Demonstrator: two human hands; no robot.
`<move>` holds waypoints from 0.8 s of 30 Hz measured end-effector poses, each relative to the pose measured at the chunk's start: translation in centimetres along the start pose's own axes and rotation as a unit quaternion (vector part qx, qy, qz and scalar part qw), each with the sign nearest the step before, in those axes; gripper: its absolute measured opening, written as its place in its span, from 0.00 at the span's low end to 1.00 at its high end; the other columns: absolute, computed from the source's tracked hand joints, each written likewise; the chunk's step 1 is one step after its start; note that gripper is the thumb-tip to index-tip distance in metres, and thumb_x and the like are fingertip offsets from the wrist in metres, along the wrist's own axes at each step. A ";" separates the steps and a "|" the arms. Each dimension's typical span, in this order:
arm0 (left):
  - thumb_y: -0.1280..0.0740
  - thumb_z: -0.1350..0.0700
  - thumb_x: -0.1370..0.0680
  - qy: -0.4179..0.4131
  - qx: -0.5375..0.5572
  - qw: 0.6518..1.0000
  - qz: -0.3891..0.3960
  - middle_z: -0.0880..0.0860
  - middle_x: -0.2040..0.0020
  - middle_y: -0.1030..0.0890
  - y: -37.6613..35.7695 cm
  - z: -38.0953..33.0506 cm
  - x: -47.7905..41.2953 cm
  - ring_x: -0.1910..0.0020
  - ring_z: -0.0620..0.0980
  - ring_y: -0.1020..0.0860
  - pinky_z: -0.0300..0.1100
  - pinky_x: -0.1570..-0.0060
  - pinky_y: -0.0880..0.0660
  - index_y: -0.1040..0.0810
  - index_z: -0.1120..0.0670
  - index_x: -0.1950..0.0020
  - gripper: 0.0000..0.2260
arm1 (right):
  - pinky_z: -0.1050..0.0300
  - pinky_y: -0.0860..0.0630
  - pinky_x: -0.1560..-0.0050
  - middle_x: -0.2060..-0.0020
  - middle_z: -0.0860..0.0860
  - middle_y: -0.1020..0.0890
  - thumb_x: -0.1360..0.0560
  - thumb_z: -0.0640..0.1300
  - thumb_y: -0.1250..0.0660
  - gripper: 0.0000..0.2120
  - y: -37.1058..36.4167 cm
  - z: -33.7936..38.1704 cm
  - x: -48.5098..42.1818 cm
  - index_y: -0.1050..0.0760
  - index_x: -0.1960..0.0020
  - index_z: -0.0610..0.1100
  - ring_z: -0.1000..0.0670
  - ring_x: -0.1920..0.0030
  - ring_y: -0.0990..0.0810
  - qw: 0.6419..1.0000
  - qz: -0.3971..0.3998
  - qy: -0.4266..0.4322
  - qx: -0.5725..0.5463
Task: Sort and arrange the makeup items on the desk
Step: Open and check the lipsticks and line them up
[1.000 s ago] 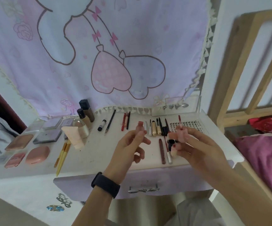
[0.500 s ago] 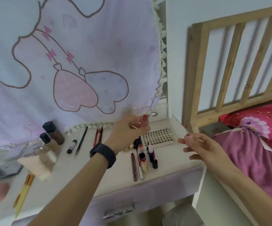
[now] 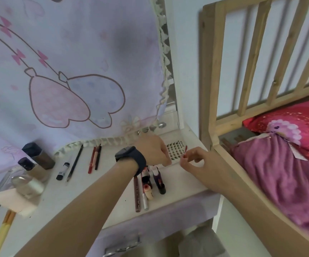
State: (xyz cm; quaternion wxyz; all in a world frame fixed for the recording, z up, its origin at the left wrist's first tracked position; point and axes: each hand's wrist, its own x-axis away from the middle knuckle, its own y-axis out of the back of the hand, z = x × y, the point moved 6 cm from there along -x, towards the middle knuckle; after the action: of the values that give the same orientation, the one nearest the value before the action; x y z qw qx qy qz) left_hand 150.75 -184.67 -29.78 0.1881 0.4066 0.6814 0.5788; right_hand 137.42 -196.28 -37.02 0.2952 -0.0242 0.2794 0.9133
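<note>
1. The left hand (image 3: 154,152), with a dark watch (image 3: 131,158) on its wrist, reaches over the right end of the white desk (image 3: 87,193). Its fingers curl down at the near edge of a tray of false lashes (image 3: 175,150); whether they grip anything I cannot tell.
2. The right hand (image 3: 199,162) hovers just beside the tray, thumb and forefinger pinched on a thin red-tipped wand (image 3: 185,151) that points up and away.
3. Below the left wrist lies a close group of small makeup tubes (image 3: 149,184), with a long brown pencil (image 3: 136,194) and a silver-ended stick (image 3: 144,199) near the desk's front edge.
4. Further left, two red pencils (image 3: 94,159) lie side by side, then a black pencil (image 3: 75,162) and a small black-and-white tube (image 3: 63,171).
5. At the far left stand two dark-capped bottles (image 3: 37,157), a round clear jar (image 3: 27,185) and a pale tube (image 3: 11,201); yellow brushes (image 3: 1,232) lie at the front.
6. A pink cartoon cloth (image 3: 72,62) hangs behind the desk; a wooden bed frame (image 3: 211,71) stands to the right.
</note>
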 end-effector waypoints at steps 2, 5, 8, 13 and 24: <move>0.25 0.52 0.31 0.014 -0.003 1.000 0.009 0.49 0.66 0.17 -0.6 0.1 -0.6 0.69 0.47 0.25 0.40 0.67 0.27 0.17 0.53 0.64 0.06 | 0.70 0.34 0.54 0.57 0.67 0.18 0.27 0.62 0.29 0.05 -0.6 0.1 -0.7 0.23 0.54 0.65 0.63 0.50 0.24 0.998 0.017 0.016 0.052; 0.24 0.49 0.33 0.033 -0.005 0.999 0.022 0.47 0.71 0.20 -1.4 0.4 -0.9 0.74 0.45 0.26 0.36 0.74 0.31 0.18 0.53 0.65 0.09 | 0.62 0.31 0.52 0.58 0.63 0.19 0.28 0.63 0.28 0.06 -1.7 -0.6 -1.5 0.21 0.53 0.65 0.58 0.51 0.26 0.996 0.037 0.011 0.076; 0.24 0.46 0.35 0.045 -0.008 0.999 0.030 0.47 0.74 0.23 -2.0 0.3 -1.1 0.75 0.46 0.27 0.35 0.75 0.33 0.20 0.52 0.67 0.11 | 0.58 0.29 0.52 0.60 0.63 0.19 0.29 0.65 0.29 0.10 -2.3 -1.5 -1.8 0.18 0.52 0.63 0.58 0.54 0.26 0.995 0.029 0.014 0.090; 0.23 0.48 0.35 0.060 -0.035 0.997 0.033 0.48 0.67 0.20 -2.8 0.3 -1.3 0.70 0.47 0.24 0.36 0.74 0.32 0.18 0.53 0.61 0.11 | 0.64 0.32 0.59 0.59 0.66 0.20 0.32 0.71 0.35 0.15 -2.3 -2.2 -1.8 0.19 0.50 0.66 0.63 0.54 0.25 0.996 0.014 0.027 0.083; 0.23 0.46 0.35 0.065 -0.067 0.996 0.018 0.48 0.64 0.18 -3.3 0.5 -1.6 0.64 0.47 0.20 0.37 0.68 0.31 0.17 0.50 0.59 0.11 | 0.57 0.31 0.50 0.58 0.66 0.22 0.26 0.65 0.33 0.14 -2.5 -2.1 -1.7 0.19 0.44 0.62 0.64 0.56 0.27 0.990 0.009 0.045 0.135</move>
State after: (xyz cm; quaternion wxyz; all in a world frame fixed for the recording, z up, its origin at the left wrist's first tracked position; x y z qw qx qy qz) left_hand 150.96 -185.61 -33.37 0.1597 0.3666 0.6448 0.6514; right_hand 139.94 -196.57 -39.66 0.2746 -0.0231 0.4135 0.8678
